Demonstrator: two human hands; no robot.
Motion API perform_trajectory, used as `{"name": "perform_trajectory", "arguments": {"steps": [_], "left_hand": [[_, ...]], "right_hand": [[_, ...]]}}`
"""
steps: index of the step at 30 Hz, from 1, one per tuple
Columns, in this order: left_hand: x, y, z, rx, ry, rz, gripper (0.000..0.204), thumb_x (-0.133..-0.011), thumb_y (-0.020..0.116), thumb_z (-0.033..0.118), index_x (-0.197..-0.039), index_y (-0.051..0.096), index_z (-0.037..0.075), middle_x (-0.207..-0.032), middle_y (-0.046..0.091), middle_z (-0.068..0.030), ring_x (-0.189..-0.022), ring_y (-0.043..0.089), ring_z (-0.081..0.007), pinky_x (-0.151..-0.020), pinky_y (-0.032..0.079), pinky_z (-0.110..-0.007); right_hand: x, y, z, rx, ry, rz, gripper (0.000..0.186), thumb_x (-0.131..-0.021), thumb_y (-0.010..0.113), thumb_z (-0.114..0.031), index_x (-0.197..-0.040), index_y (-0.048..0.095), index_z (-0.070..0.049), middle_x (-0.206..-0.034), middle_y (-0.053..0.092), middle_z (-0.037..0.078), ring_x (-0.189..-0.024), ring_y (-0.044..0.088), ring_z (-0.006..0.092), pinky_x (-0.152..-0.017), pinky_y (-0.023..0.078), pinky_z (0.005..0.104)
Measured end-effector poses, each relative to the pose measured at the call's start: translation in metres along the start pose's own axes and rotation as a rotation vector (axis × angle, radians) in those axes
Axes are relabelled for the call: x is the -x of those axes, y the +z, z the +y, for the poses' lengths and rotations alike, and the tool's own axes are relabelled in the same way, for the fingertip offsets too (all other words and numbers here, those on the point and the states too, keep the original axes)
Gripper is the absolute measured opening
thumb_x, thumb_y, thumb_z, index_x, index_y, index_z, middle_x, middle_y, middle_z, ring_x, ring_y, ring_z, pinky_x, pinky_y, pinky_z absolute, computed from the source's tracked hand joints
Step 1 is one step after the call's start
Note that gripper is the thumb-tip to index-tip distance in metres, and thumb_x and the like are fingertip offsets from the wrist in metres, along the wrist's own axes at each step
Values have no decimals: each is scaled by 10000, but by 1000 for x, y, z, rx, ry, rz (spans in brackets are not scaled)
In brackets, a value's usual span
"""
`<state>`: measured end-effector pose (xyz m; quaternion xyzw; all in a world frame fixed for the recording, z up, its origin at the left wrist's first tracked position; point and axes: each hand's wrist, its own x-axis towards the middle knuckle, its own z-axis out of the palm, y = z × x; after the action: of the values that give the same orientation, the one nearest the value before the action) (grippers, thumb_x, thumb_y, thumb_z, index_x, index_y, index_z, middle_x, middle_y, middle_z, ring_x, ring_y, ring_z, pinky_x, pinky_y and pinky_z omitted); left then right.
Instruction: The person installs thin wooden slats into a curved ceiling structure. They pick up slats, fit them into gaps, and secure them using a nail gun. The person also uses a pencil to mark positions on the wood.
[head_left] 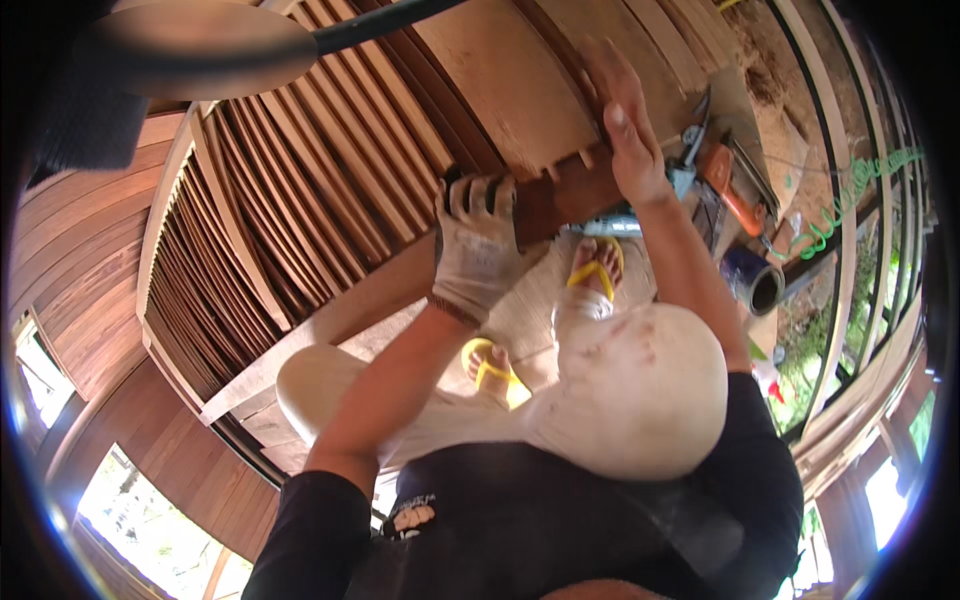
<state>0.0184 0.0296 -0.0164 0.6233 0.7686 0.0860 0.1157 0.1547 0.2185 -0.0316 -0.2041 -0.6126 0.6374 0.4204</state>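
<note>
My left hand (478, 240), in a pale glove with dark fingertips, has its fingers bent over the end of a short dark brown wooden board (568, 198). The board has a notched upper edge and reaches right toward my other wrist. My right hand (632, 135) is bare, its fingers stretched out and held together, the palm edge-on over the board's right end. Whether that palm presses on the wood cannot be made out. Beyond both hands lies a wide, lighter brown wooden panel (500, 80). Long wooden slats (340, 140) run side by side left of the glove.
Right of my right forearm lie a teal tool (683, 178), an orange-handled tool (735, 200) and a dark blue cylinder (755, 283). A green coiled hose (850, 195) hangs at the far right. My feet in yellow flip-flops (490, 372) stand close below the board.
</note>
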Motion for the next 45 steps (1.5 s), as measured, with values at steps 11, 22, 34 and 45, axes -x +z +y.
{"name": "perform_trajectory", "arguments": {"steps": [11, 22, 34, 45], "left_hand": [[3, -9, 5, 46, 4, 1, 928, -644, 854, 549, -1361, 537, 51, -1323, 525, -178, -1320, 446, -377, -1166, 296, -576], [5, -5, 4, 68, 3, -27, 947, -658, 848, 558, -1387, 527, 46, -1347, 530, -171, -1355, 432, -387, -1193, 257, -597], [-1, -16, 6, 72, 10, -57, 933, -620, 860, 567, -1369, 545, 109, -1331, 530, -131, -1339, 448, -360, -1177, 287, -602], [-2, -13, 7, 81, 29, -7, 917, -583, 878, 491, -1332, 509, 110, -1311, 533, -123, -1283, 474, -358, -1152, 300, -617]], "right_hand": [[0, -7, 6, 212, 231, -106, 811, -996, 644, -472, -1576, 337, 4, -1515, 488, 198, -1399, 458, 250, -1126, 375, 367], [-43, 1, 9, 344, 420, -114, 742, -924, 766, -279, -1505, 445, 52, -1399, 614, 196, -1303, 571, 230, -1095, 423, 342], [-42, 1, 10, 206, 423, -69, 709, -913, 750, -194, -1513, 456, 43, -1423, 612, 185, -1320, 555, 207, -1113, 410, 326], [-47, -2, -7, 209, 521, -147, 791, -876, 744, -259, -1557, 419, -20, -1274, 683, 248, -765, 660, 209, -794, 531, 334]]}}
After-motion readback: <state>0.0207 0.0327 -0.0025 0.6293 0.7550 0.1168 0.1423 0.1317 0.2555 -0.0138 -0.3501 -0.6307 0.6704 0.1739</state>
